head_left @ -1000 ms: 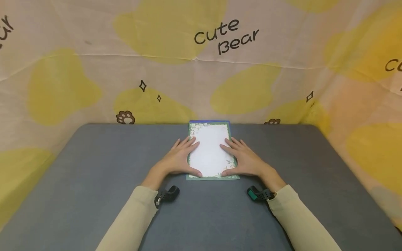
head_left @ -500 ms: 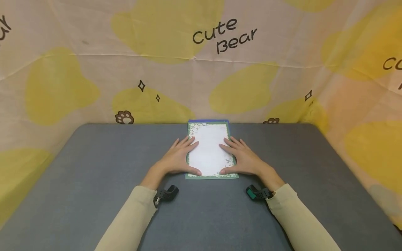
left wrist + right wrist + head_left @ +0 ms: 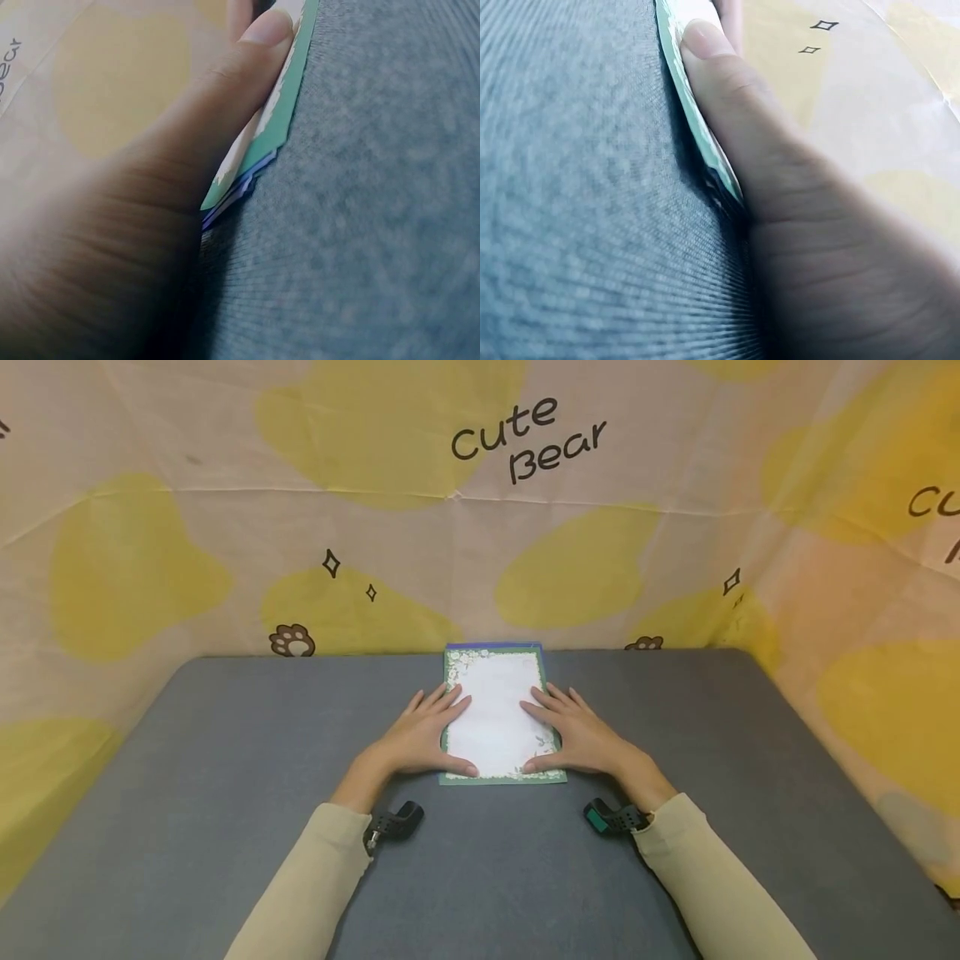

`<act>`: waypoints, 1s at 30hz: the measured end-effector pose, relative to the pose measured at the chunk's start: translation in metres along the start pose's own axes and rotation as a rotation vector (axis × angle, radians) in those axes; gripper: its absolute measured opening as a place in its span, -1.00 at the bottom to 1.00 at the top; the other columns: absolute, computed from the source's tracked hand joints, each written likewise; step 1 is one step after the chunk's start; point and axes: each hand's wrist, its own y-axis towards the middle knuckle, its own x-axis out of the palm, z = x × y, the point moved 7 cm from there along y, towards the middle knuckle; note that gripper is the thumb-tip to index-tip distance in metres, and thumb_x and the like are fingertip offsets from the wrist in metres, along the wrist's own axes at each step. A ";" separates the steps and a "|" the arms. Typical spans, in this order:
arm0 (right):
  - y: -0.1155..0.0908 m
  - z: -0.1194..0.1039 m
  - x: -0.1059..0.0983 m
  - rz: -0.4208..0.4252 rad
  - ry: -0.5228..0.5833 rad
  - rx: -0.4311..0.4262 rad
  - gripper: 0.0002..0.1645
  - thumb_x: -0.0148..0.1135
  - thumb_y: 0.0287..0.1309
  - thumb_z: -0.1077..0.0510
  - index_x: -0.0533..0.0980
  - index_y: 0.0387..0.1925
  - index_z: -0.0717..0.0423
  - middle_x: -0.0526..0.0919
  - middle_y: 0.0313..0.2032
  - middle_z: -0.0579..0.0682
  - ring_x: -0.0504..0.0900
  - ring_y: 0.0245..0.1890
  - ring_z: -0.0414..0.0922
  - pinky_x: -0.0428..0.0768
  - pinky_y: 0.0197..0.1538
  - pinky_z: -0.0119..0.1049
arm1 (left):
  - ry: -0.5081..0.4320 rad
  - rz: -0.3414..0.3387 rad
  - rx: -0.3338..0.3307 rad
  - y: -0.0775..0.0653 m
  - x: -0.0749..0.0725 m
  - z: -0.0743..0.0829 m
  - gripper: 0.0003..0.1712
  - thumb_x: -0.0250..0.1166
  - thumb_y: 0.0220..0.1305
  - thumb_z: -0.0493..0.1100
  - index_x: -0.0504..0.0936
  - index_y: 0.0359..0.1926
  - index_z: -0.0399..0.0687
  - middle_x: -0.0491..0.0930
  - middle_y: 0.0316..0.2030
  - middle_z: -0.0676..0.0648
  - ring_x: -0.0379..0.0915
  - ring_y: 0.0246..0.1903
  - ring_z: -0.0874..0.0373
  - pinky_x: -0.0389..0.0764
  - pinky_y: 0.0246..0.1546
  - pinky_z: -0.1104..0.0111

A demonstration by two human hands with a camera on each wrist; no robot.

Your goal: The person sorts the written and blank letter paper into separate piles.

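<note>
Floral-bordered sheet (image 3: 495, 722), white w/ a green rim, lies face up as the top of a thin paper stack at about 12 o'clock on the grey tabletop (image 3: 225, 777), far end at the far edge. Blue-edged layers (image 3: 492, 646) peek out beneath it at 12 o'clock; the L wrist view shows them slightly staggered at the near corner, no. of layers unclear.

L hand (image 3: 423, 733) sits at approx 9 o'clock of the sheet, R hand (image 3: 581, 737) at approx 3, both touching it, palms alongside the edges. Grip, both sides: loose & spread, nothing clenched. L index tip is on the paper at 10 o'clock, L thumb (image 3: 240, 64) at 7 nr the front edge. R index tip is at 2 o'clock, R thumb (image 3: 735, 75) at 5, also nr the front. Undersides of both hands hidden.

L wristband (image 3: 397, 822), black, is at 7–8 o'clock of the sheet; R wristband (image 3: 615, 818), black w/ a green patch, at 4–5. Beige sleeves (image 3: 300, 877) run in from 7 & 5 o'clock.

Behind, at 12 o'clock: pale cloth backdrop (image 3: 420, 543) w/ yellow blobs, sparkles, paw prints & "Cute Bear" lettering.
</note>
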 end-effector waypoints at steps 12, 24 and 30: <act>-0.004 0.004 -0.003 -0.035 -0.026 0.011 0.39 0.45 -0.15 -0.51 0.03 0.60 -0.14 -0.02 0.63 -0.06 -0.22 0.64 0.18 -0.32 0.57 0.33 | 0.013 0.002 0.007 -0.001 -0.001 0.001 0.39 0.39 -0.11 0.58 0.02 0.61 0.09 -0.14 0.64 -0.04 -0.35 0.64 -0.06 -0.27 0.60 -0.15; -0.005 0.007 -0.006 0.019 0.005 0.009 0.27 0.46 -0.10 -0.46 0.14 0.57 -0.18 0.09 0.60 -0.06 -0.14 0.64 0.17 -0.28 0.57 0.33 | -0.034 0.044 0.005 0.002 -0.002 -0.002 0.30 0.41 -0.07 0.54 0.12 0.59 0.10 -0.03 0.62 -0.03 -0.29 0.64 -0.04 -0.26 0.60 -0.14; -0.004 0.008 -0.006 0.082 0.055 0.008 0.18 0.48 -0.09 -0.42 0.26 0.52 -0.14 0.19 0.57 -0.05 -0.04 0.62 0.17 -0.23 0.57 0.33 | -0.109 0.112 -0.017 0.002 -0.004 -0.005 0.07 0.44 0.04 0.41 0.32 0.51 0.13 0.14 0.57 -0.02 -0.13 0.62 -0.04 -0.22 0.61 -0.10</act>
